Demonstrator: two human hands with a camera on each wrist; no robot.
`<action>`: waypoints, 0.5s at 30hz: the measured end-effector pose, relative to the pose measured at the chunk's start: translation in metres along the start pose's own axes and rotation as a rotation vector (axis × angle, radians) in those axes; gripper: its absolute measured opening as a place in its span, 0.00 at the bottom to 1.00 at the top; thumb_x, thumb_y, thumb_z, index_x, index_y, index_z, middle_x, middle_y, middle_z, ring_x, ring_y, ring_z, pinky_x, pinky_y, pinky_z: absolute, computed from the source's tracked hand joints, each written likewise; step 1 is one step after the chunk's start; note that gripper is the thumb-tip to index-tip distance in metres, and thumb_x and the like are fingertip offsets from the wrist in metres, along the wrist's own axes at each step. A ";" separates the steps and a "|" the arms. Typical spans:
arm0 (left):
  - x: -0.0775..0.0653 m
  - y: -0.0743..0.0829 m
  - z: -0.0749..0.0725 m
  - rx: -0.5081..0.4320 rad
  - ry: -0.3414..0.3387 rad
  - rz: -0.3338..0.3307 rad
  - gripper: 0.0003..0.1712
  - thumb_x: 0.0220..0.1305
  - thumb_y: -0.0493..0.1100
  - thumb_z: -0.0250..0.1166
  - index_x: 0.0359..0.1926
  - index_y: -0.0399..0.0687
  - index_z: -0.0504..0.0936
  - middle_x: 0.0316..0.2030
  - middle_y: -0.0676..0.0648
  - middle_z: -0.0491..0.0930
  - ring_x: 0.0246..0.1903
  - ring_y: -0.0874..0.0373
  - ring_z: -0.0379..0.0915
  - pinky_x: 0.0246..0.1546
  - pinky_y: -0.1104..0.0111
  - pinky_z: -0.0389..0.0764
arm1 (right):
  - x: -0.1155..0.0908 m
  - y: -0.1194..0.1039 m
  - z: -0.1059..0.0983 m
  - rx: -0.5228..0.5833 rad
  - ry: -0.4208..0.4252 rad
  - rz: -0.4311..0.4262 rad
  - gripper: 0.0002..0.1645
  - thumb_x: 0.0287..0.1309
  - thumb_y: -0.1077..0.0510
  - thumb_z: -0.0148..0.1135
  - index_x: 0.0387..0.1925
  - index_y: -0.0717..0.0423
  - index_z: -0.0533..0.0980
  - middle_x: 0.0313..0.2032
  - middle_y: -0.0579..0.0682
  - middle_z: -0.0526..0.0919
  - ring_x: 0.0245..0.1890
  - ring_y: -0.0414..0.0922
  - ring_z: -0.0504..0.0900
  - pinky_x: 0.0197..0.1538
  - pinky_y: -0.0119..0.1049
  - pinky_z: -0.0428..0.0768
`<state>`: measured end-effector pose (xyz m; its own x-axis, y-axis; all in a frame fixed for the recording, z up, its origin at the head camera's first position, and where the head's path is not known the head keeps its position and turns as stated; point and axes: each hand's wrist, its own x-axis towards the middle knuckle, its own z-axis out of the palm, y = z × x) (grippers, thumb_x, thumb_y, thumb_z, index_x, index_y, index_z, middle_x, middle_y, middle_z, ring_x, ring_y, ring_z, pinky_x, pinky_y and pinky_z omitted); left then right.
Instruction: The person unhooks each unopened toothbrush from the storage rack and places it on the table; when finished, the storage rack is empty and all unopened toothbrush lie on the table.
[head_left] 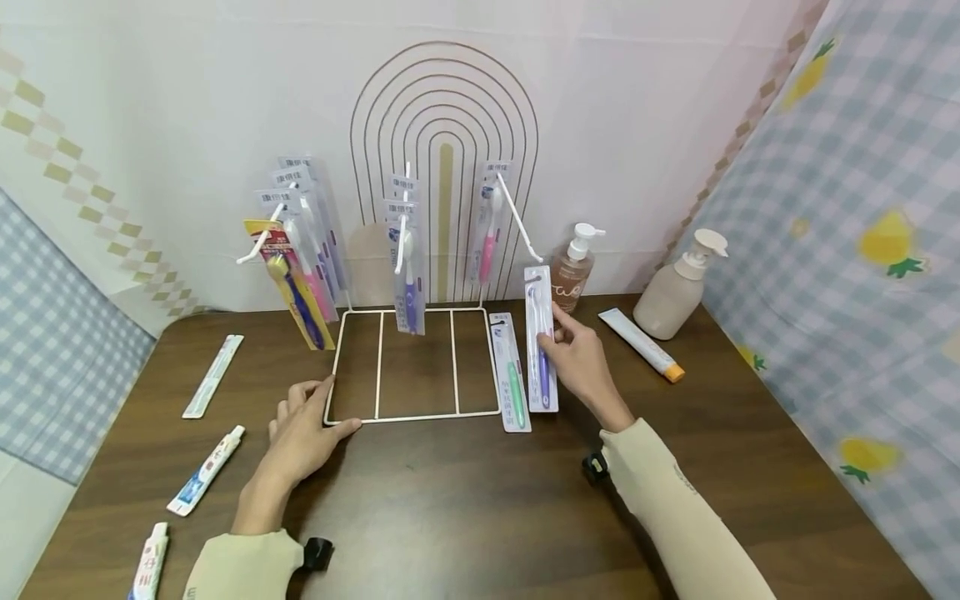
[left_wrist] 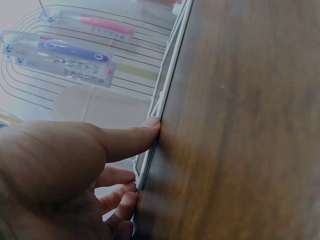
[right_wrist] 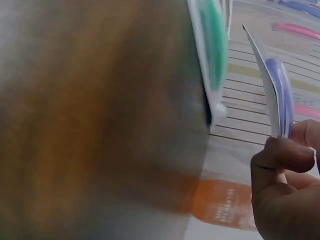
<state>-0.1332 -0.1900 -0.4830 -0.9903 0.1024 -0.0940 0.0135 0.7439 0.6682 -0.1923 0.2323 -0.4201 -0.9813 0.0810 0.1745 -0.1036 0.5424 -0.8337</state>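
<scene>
My right hand [head_left: 581,354] pinches a packaged toothbrush [head_left: 543,371] with a purple handle by its right edge. In the right wrist view the package [right_wrist: 280,95] stands edge-on between thumb and fingers. Just left of it a packaged green toothbrush [head_left: 515,392] lies on the table, beside the white wire rack [head_left: 420,417]. My left hand [head_left: 303,433] grips the rack's front left corner, its thumb [left_wrist: 135,140] against the front bar. Packaged toothbrushes hang on the rack's hooks: several on the left, purple ones [head_left: 410,300] in the middle, a pink one [head_left: 489,242] on the right hook.
Behind my right hand stand a pump bottle [head_left: 570,279] of pinkish liquid and a beige pump bottle [head_left: 670,300]. A toothpaste tube [head_left: 641,343] with an orange cap lies near them. On the left lie a slim package [head_left: 213,377] and two toothpaste tubes, one blue and white [head_left: 206,471].
</scene>
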 end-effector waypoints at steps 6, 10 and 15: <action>0.000 0.000 -0.002 0.008 -0.001 -0.005 0.55 0.79 0.56 0.74 0.91 0.38 0.56 0.84 0.27 0.55 0.76 0.22 0.54 0.64 0.33 0.61 | -0.002 0.014 0.008 -0.039 -0.110 0.074 0.39 0.76 0.59 0.66 0.84 0.62 0.71 0.30 0.47 0.79 0.27 0.39 0.73 0.30 0.30 0.71; 0.000 0.000 -0.003 0.010 -0.003 -0.004 0.55 0.79 0.56 0.73 0.91 0.37 0.56 0.84 0.26 0.55 0.77 0.21 0.53 0.64 0.32 0.60 | -0.002 0.017 0.010 -0.040 -0.146 0.111 0.39 0.76 0.58 0.65 0.83 0.62 0.72 0.29 0.47 0.79 0.27 0.39 0.74 0.29 0.30 0.69; 0.001 0.002 -0.002 0.002 -0.014 -0.004 0.55 0.79 0.57 0.73 0.92 0.38 0.56 0.85 0.26 0.54 0.77 0.22 0.52 0.66 0.31 0.60 | -0.002 0.019 0.011 -0.053 -0.172 0.145 0.39 0.76 0.58 0.65 0.84 0.63 0.71 0.29 0.47 0.81 0.27 0.39 0.75 0.28 0.31 0.70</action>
<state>-0.1342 -0.1900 -0.4804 -0.9883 0.1085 -0.1076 0.0094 0.7458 0.6661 -0.1939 0.2330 -0.4423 -0.9990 0.0196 -0.0409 0.0447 0.5789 -0.8142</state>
